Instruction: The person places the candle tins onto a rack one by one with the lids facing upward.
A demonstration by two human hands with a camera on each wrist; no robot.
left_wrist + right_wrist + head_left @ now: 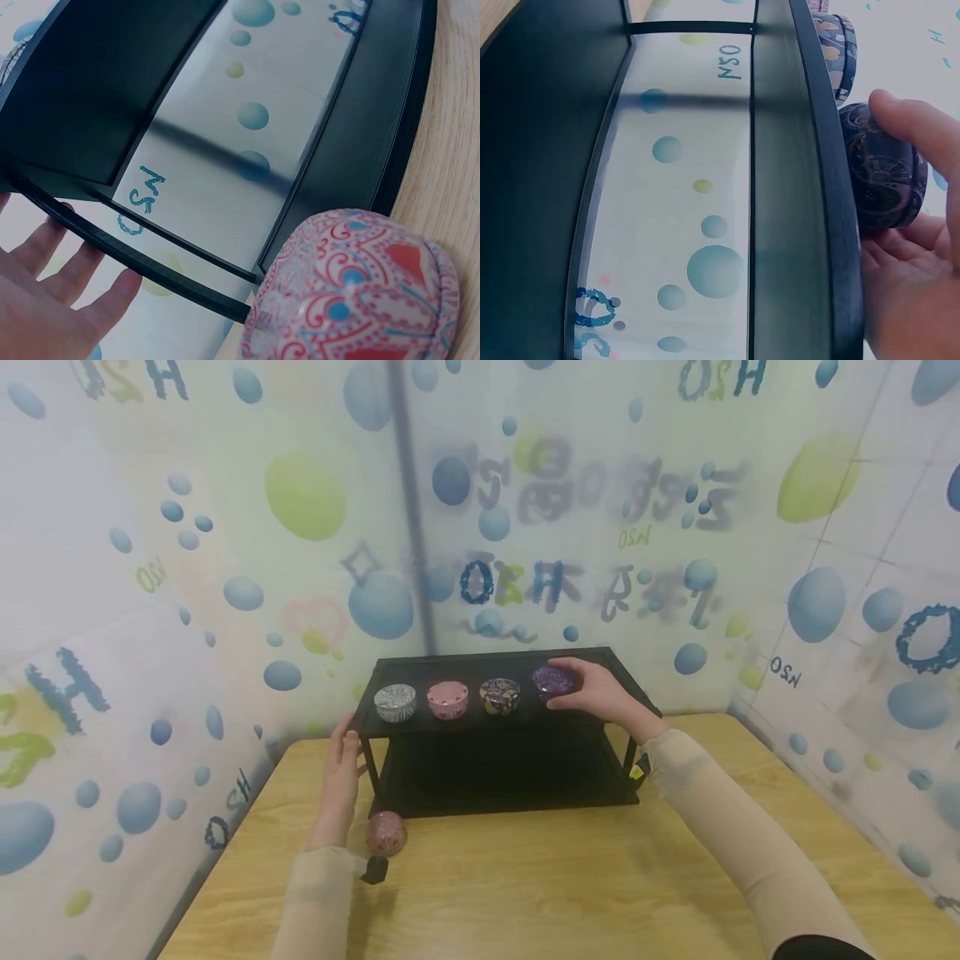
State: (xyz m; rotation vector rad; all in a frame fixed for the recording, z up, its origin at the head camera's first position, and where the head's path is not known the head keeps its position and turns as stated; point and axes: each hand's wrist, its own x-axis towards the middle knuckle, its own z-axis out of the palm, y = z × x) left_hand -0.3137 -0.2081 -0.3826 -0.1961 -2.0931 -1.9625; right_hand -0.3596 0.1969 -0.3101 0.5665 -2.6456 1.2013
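On the top tier of a black two-tier rack (480, 727), my right hand (596, 692) grips a round dark purple patterned tin (553, 680) between thumb and fingers. The right wrist view shows that tin (885, 169) standing at the tier's edge, with the thumb over it. My left hand (345, 777) is at the rack's left front corner. In the left wrist view, its loosely extended fingers (112, 296) lie beside the thin black post (142, 259). A pink-red patterned round tin (386, 833) rests on the table near the left wrist.
Left of the purple tin stand a black-and-gold patterned tin (500, 696), a pink tin (447, 700) and a grey-white tin (395, 702) in a row. The rack stands on a wooden table (510, 885), with bubble-printed curtains (307, 568) behind and at the sides.
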